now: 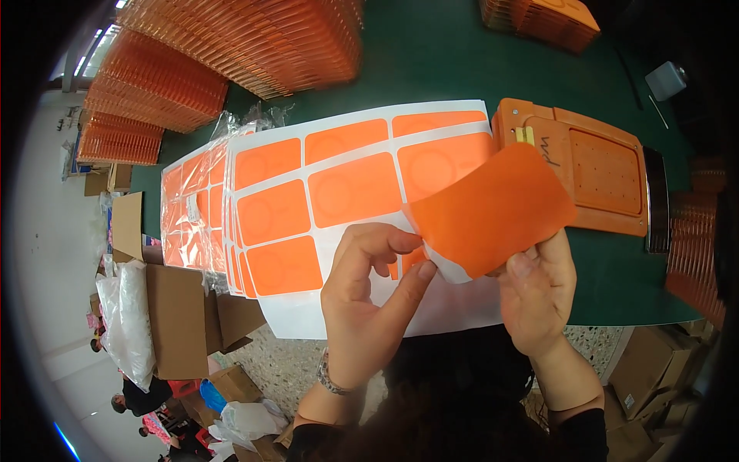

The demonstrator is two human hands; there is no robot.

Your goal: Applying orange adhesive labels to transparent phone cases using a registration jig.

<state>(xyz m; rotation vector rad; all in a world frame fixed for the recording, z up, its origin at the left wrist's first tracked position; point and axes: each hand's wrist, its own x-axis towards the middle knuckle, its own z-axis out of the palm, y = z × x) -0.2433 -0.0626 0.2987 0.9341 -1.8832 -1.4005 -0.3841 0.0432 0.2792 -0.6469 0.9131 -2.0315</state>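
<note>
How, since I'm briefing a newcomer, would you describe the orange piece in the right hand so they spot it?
On the green table lie white sheets with orange rectangles. Over their right side, the right hand holds the orange piece, the left hand at its lower-left corner. Unlike the flat rectangles, it is raised and curved, white at that corner.

Orange block [596,173]: dark handwritten letters [548,150], toward the table's [427,65] right edge.
Sticker sheet [354,189]: faint ring and dash marks.
Wrapped pack [178,231]: white label [192,208] near the table's left edge, too small to read.
</note>
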